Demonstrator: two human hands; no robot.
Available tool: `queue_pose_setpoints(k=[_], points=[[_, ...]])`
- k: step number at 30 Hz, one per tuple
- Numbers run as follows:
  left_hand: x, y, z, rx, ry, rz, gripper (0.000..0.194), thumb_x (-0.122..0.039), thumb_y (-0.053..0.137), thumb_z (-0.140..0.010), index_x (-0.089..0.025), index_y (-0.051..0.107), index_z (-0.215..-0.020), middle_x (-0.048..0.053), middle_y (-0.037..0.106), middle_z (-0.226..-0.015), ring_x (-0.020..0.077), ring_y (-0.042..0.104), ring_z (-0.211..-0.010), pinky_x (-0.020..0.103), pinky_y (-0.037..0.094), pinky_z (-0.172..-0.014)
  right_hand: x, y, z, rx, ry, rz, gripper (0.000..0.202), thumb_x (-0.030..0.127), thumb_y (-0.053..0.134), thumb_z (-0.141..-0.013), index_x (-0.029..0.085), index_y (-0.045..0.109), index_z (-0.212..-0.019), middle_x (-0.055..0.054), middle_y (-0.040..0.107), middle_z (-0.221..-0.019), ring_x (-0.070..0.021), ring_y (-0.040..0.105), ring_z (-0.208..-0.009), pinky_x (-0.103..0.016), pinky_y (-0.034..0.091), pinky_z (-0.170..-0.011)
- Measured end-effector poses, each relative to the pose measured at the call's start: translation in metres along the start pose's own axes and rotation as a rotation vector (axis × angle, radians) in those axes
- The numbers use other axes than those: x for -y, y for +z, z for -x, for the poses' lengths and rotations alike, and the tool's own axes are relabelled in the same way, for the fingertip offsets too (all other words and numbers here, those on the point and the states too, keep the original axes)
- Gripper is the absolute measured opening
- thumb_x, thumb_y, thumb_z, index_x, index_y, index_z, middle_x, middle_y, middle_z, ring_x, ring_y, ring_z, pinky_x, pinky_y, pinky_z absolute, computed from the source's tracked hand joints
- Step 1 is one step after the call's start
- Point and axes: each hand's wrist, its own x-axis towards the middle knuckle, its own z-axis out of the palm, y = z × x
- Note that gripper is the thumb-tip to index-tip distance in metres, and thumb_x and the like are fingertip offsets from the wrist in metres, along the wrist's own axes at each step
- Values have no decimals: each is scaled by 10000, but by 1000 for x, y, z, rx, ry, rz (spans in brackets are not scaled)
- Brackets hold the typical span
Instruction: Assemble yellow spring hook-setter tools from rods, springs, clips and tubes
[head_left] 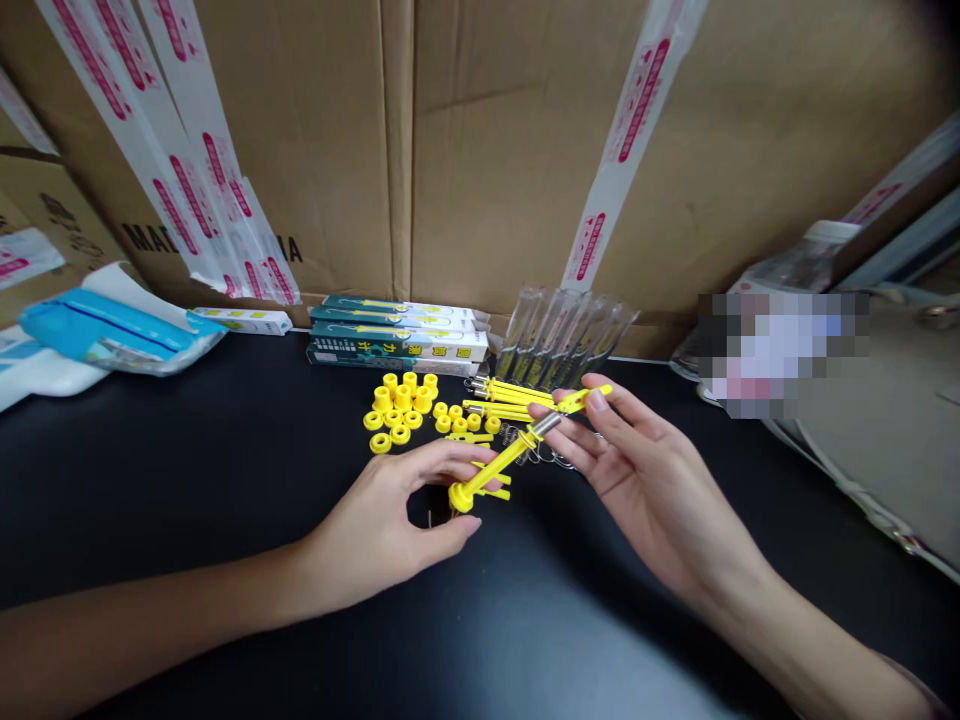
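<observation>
A yellow spring scale core (499, 465), a plastic rod with a metal spring near its upper end, slants between my two hands above the black table. My left hand (382, 510) is closed around its lower end, at the round yellow cap. The upper end, a flat yellow tab, is pinched by my right hand (637, 445) between thumb and fingers. Beneath and behind my hands lie loose yellow prongs (501, 494), partly hidden, and several metal springs and wire hooks (551, 455). More yellow cores (506, 390) with metal ends lie just behind.
Yellow caps (403, 397), rings (381, 442) and small plugs (457, 424) are grouped left of centre. Behind stand stacked printed boxes (397, 345) and clear tubes (562, 340), against a cardboard wall (480, 180). A blue packet (127, 325) is left; a bottle (795, 265) and bag (862, 430) are right.
</observation>
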Motion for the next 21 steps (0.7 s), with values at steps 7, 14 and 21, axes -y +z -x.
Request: queue_pose_setpoints(k=[7, 14, 21], points=[[-5, 0, -1, 0, -153, 336, 447, -115, 743, -788, -205, 628, -1211, 29, 744, -1069, 157, 717, -1000, 244, 569, -919, -1, -1, -2, -49, -1, -10, 134, 173, 715, -893, 174, 663, -1017, -69, 779, -986, -147, 761, -879, -242, 632, -831], [-4, -4, -7, -60, -159, 578, 528, -88, 818, -729, -206, 635, -1210, 67, 709, -1214, 211, 704, -1086, 275, 581, -925, -2, -4, -4, -96, -32, 34, 168, 194, 733, -873, 190, 665, -1027, -64, 774, -972, -172, 757, -933, -286, 623, -881], [-6, -4, -7, -58, -235, 554, 588, -125, 854, -698, -188, 619, -1234, 95, 693, -1251, 265, 743, -1013, 362, 596, -934, -3, -7, -6, -104, -45, 50, 186, 216, 757, -852, 204, 675, -1018, -51, 768, -980, -171, 754, -950, -258, 622, -869]])
